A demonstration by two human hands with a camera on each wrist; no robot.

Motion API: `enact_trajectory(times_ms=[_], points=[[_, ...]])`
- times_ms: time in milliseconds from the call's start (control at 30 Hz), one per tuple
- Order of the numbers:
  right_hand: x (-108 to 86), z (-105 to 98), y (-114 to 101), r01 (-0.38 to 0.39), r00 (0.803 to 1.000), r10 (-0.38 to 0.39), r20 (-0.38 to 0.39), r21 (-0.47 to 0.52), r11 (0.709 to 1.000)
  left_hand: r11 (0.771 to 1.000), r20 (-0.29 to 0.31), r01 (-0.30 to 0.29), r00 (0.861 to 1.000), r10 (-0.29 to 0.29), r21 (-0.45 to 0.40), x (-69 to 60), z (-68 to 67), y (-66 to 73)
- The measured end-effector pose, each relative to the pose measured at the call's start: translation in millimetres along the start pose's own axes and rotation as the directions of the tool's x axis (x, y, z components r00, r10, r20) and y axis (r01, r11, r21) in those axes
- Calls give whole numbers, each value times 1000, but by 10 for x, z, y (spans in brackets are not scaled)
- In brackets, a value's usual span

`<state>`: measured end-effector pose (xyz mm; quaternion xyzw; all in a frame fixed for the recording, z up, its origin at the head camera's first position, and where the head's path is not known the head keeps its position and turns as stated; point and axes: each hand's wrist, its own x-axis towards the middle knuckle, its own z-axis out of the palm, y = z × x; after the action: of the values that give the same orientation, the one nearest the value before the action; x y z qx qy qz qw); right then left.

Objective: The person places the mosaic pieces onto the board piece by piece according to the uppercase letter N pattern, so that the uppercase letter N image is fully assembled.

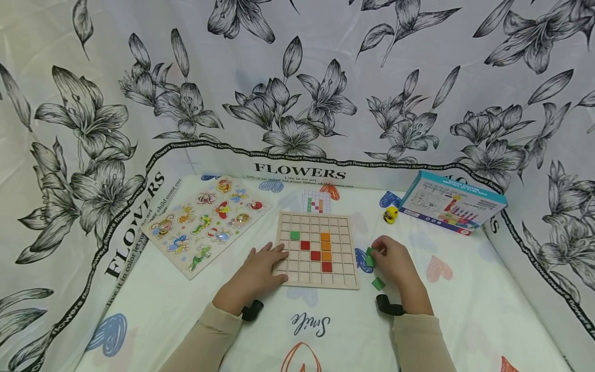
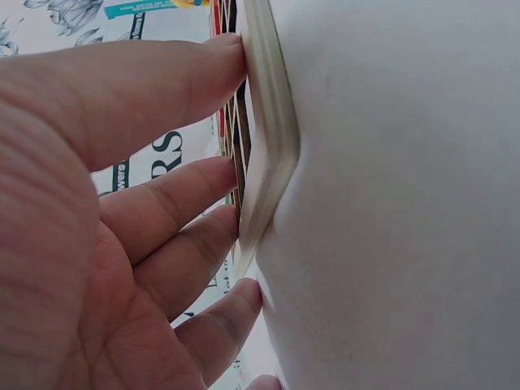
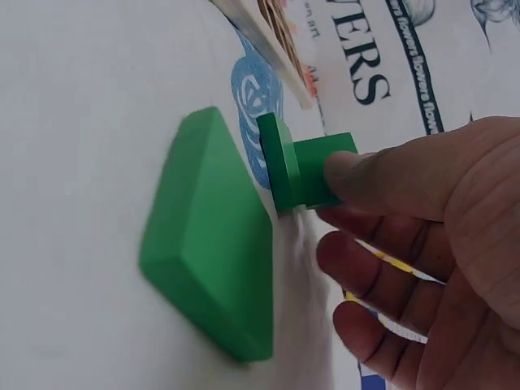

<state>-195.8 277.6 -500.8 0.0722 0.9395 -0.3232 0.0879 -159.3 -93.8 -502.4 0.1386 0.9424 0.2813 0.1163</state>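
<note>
A wooden grid board (image 1: 297, 276) lies on the cloth with one green, several orange and several red squares in its cells. The left hand (image 1: 260, 271) rests spread at the board's left edge; in the left wrist view its thumb and fingertips touch the board's rim (image 2: 272, 122). Right of the board, the right hand (image 1: 394, 261) pinches a green tile (image 3: 321, 162) between thumb and finger. That tile stands against another green tile (image 3: 280, 166). A further green tile (image 1: 378, 283) lies nearer the wrist, large in the right wrist view.
A small pattern card (image 1: 316, 202) lies behind the board. At the left is a wooden insect puzzle (image 1: 188, 266). A yellow toy duck (image 1: 390, 214) and a blue-and-white box (image 1: 451, 204) stand at the back right. Floral cloth surrounds the surface.
</note>
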Motion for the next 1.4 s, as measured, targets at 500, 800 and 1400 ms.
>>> enact_trajectory(times_ms=[500,800,1400], points=[[-31,618,-986,340,938,-335,-90,55,939,1000,4,0,1000,0,7,8,-17,-23],[182,1036,-1386,383,923,-384,16,12,923,1000,6,-23,1000,22,12,11,-15,-44],[117,1048,-1468,409,912,-406,66,-57,911,999,0,-34,999,34,36,26,2,-58]])
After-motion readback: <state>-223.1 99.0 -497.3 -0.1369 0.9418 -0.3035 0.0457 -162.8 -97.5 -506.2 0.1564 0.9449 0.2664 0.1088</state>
